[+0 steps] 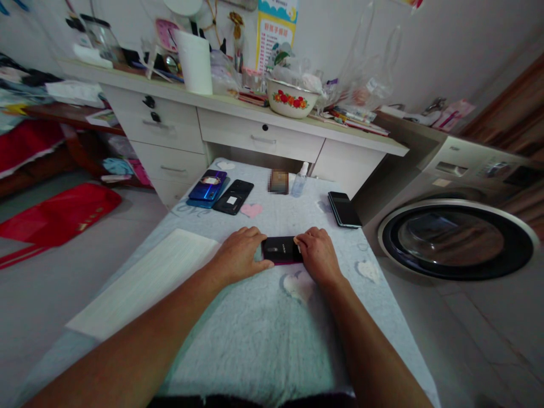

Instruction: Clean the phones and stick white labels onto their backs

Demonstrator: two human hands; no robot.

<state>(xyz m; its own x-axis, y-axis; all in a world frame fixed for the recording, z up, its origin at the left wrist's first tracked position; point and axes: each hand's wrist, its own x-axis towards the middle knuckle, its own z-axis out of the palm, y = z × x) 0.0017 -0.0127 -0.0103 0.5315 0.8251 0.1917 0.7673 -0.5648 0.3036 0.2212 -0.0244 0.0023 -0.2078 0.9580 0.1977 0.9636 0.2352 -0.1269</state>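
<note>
A dark smartphone [278,250] lies on the cloth-covered table, back side up, with a reddish lower edge. My left hand [238,256] grips its left end, thumb at the near edge and fingers at the far one. Over the right end curls my right hand [319,254], its fingertips pressed together on the phone's back. Something small and pale shows at those fingertips; I cannot make out what it is. The right hand hides that end of the phone.
Blue phones [209,187] and a black phone [234,196] lie at the back left. A spray bottle [300,182] stands by a blurred brown item [278,181]. Stacked dark phones [344,209] sit right. A pale board [148,280] lies left; a washing machine [446,170] stands right.
</note>
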